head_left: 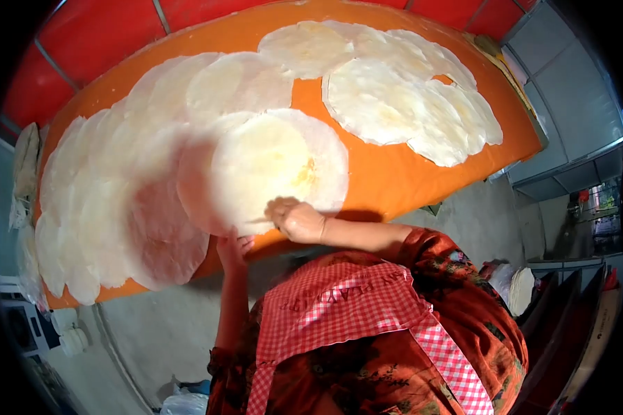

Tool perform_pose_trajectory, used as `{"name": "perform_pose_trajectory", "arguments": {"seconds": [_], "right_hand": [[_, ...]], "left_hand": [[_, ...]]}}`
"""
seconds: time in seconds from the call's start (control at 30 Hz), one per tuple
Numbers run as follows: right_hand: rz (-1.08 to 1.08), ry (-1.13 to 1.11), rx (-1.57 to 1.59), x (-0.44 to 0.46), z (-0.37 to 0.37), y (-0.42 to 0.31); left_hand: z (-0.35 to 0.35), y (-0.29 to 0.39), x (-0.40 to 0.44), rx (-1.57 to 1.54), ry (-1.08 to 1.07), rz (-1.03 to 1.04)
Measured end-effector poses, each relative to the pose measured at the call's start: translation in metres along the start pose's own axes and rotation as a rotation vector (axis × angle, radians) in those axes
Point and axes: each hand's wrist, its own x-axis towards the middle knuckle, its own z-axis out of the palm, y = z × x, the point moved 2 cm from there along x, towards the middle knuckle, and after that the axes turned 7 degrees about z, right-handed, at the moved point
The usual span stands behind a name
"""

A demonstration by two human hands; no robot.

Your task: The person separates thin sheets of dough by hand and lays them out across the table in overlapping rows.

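Note:
A pale, thin round flatbread (256, 162) lies on top of a wider, more see-through round sheet (329, 155) near the table's front edge. It has a yellowish, crumbly patch on its right side. My right hand (299, 221) is closed over its lower edge, knuckles up; what the fingers hold, if anything, is hidden in shadow. At the front rim, my left hand (237, 245) has its thumb and bent fingers closed at the flatbread's edge. Dark shadows fall across the sheets left of my hands.
Overlapping thin round sheets (104, 194) cover the left of the orange-covered table (387, 180). More flatbreads (401, 97) overlap at the back right. Red tiled wall (104, 41) stands behind, grey panels (567, 83) at right. Plastic bags (185, 401) lie on the floor.

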Motion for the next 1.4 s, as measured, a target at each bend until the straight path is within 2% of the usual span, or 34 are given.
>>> {"name": "perform_pose_trajectory", "arguments": {"seconds": [0.07,0.13,0.2,0.23,0.33,0.37,0.4,0.43,0.47,0.5,0.53,0.57,0.6,0.63,0.67,0.7,0.73,0.8,0.83,0.9,1.1,1.3,1.4], "right_hand": [[-0.037,-0.097,-0.076,-0.002,0.024,0.009],[-0.059,-0.089,-0.087,-0.005,0.027,0.015],[-0.077,-0.167,-0.03,-0.003,0.024,0.022],[-0.12,-0.278,0.073,0.002,0.007,0.023],[-0.072,-0.298,0.206,0.012,-0.014,0.054],[0.048,-0.485,0.236,0.024,-0.045,0.067],[0.012,-0.31,0.244,0.028,-0.034,0.101],[0.15,-0.274,0.287,0.039,-0.05,0.132],[0.287,-0.23,0.338,0.049,-0.066,0.162],[0.193,-0.112,0.421,0.063,-0.038,0.223],[0.37,-0.06,0.501,0.067,-0.067,0.25],[0.501,0.079,0.536,0.077,-0.066,0.296],[0.559,0.166,0.382,0.085,-0.071,0.332],[0.592,0.241,0.197,0.093,-0.089,0.352],[0.574,0.282,0.142,0.099,-0.106,0.37],[0.503,0.322,-0.065,0.106,-0.102,0.397],[0.618,0.182,-0.124,0.112,-0.118,0.406],[0.524,0.255,-0.268,0.124,-0.116,0.436],[0.518,0.176,-0.286,0.136,-0.106,0.458],[0.428,0.157,-0.441,0.146,-0.104,0.47],[0.498,0.058,-0.348,0.185,-0.141,0.531],[0.459,0.255,-0.238,0.292,-0.262,0.541],[0.445,0.254,-0.223,0.293,-0.274,0.536]], "left_hand": [[-0.001,-0.003,0.001,-0.013,-0.016,0.042],[-0.001,-0.002,0.0,-0.038,-0.012,0.065],[0.003,-0.004,-0.003,-0.074,0.011,0.062],[0.001,-0.011,-0.001,-0.078,0.05,0.097],[0.036,0.015,-0.027,-0.15,0.132,0.158],[0.041,0.013,-0.026,-0.146,0.188,0.181],[0.044,0.009,-0.026,-0.14,0.248,0.202],[0.045,0.003,-0.024,-0.136,0.307,0.227],[0.035,-0.009,-0.019,-0.156,0.241,0.222],[0.017,-0.023,-0.013,-0.172,0.178,0.212],[0.012,-0.027,-0.007,-0.185,0.116,0.201],[0.026,-0.019,-0.011,-0.111,0.236,0.23],[0.041,-0.01,-0.015,-0.04,0.358,0.26],[0.041,-0.012,-0.013,-0.082,0.375,0.262],[0.044,-0.01,-0.013,-0.023,0.436,0.253],[0.04,-0.012,-0.013,0.01,0.437,0.251],[0.039,-0.013,-0.012,0.044,0.441,0.248],[0.042,-0.013,-0.01,0.01,0.479,0.268],[0.044,-0.014,-0.011,-0.01,0.502,0.277],[0.042,-0.019,-0.011,0.01,0.532,0.279],[0.04,-0.023,-0.005,0.042,0.657,0.294],[0.043,-0.019,-0.001,0.12,0.737,0.241],[0.034,-0.022,0.0,0.115,0.718,0.245]]}}
